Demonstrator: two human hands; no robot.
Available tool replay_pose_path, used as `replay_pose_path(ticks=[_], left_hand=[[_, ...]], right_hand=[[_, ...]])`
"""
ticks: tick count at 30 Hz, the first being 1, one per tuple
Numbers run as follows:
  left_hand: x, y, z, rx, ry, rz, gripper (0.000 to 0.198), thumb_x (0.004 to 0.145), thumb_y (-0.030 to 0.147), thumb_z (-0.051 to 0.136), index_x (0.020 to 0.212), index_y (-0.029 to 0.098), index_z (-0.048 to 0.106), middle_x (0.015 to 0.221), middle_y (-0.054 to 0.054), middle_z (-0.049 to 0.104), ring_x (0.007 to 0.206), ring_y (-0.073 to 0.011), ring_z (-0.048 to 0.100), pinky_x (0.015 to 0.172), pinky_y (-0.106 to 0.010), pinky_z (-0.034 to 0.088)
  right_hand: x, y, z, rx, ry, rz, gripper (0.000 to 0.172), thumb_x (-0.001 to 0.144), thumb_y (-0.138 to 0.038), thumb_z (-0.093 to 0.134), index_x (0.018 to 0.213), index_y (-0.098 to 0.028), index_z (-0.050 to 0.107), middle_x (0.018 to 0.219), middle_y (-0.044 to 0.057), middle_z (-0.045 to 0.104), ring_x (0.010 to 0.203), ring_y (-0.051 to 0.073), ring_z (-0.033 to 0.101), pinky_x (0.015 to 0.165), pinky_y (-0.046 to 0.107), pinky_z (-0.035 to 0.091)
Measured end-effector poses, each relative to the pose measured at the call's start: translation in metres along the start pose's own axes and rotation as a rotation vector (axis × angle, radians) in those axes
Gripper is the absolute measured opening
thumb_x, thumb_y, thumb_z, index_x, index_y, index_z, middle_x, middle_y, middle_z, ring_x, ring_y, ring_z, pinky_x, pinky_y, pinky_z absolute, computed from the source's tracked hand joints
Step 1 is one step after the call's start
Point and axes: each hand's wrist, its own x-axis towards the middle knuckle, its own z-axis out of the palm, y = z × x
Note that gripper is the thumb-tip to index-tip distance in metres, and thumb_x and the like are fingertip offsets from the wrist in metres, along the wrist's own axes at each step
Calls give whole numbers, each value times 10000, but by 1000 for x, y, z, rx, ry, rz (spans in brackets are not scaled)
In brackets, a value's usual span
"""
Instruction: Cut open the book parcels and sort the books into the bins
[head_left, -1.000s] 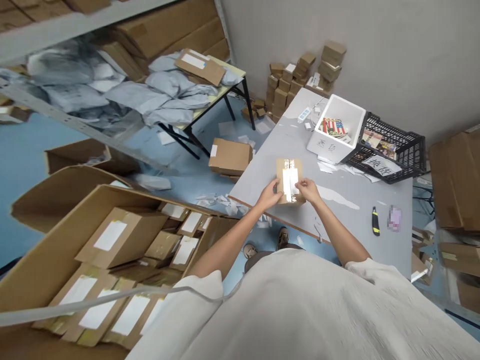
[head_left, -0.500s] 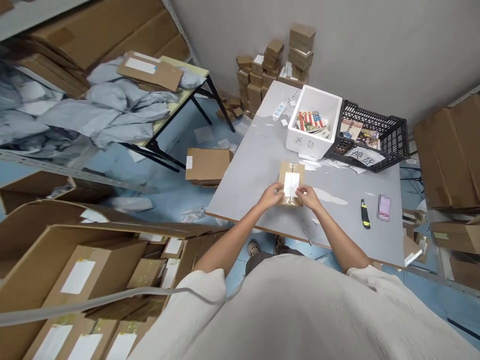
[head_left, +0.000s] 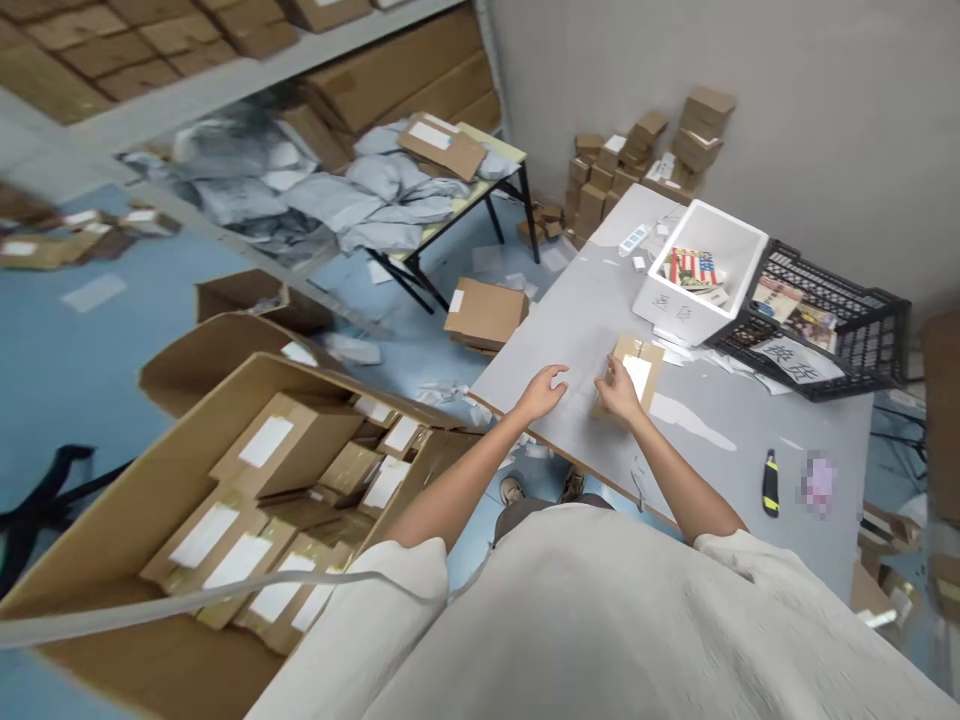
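A small cardboard parcel point(head_left: 639, 372) with a white label lies on the grey table point(head_left: 712, 430). My right hand point(head_left: 619, 392) grips its near left edge, fingers closed on it. My left hand point(head_left: 541, 391) hovers just left of the parcel over the table's near edge, fingers curled loosely apart and holding nothing. Both forearms reach out from my light shirt at the bottom of the view.
A white foam box point(head_left: 701, 270) and a black crate point(head_left: 832, 320) stand at the table's back. A box cutter point(head_left: 769, 482) lies at the right. A big carton of labelled parcels point(head_left: 262, 490) sits on the floor to my left. Stacked small boxes point(head_left: 637, 160) line the wall.
My left hand has let go of the parcel and moved left. My right hand still holds it, shifted slightly right. My head turned left, toward the carton on the floor.
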Motion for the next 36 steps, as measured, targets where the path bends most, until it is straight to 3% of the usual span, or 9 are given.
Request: replay_pose_path(ticks=[5,10,17,23,29,36], left_hand=[[-48,-31,-57,-30,200,-108,500,898,229,716,1396,251,763,1458,-101,766,1327,-298,723,1227,-526,576],[-115,-66,-112,-88,418,-213,511,883,188,706,1391,214,761,1463,-122,773,1375,-315,714,1244,-520,566],[-227,-130,-166,-222,726,-363,462,890,183,701,1344,217,779,1450,-126,784,1374,-317,731,1234,-525,572],[-308,-196,-204,-303,879,-461,442,883,201,703,1316,219,788,1452,-135,791,1375,-317,734,1238,-519,566],[-347,-252,-234,-363,902,-549,516,875,226,705,1387,194,760,1486,-146,780,1387,-333,729,1252,-544,558],[-360,-302,-263,-333,910,-659,575,908,226,674,1481,194,716,1542,-157,738,1420,-351,713,1245,-531,576]], right_hand=[[12,-38,62,-20,-208,-88,724,901,-395,703,1596,-206,628,1618,198,663,1434,366,674,1300,580,488],[8,-83,141,-33,-451,-215,608,879,-385,736,1467,-234,731,1526,171,722,1333,352,721,1229,549,555],[-32,-153,262,-136,-732,-376,500,893,-356,726,1370,-214,774,1444,160,756,1315,335,741,1198,508,575],[-81,-195,351,-176,-896,-452,457,904,-348,712,1340,-228,780,1430,145,773,1308,324,748,1230,527,555],[-108,-200,403,-207,-964,-379,436,891,-361,734,1311,-256,788,1413,115,783,1291,310,758,1209,518,578],[-104,-195,451,-272,-1004,-361,418,940,-424,705,1308,-245,791,1424,126,767,1286,300,750,1210,513,579]])
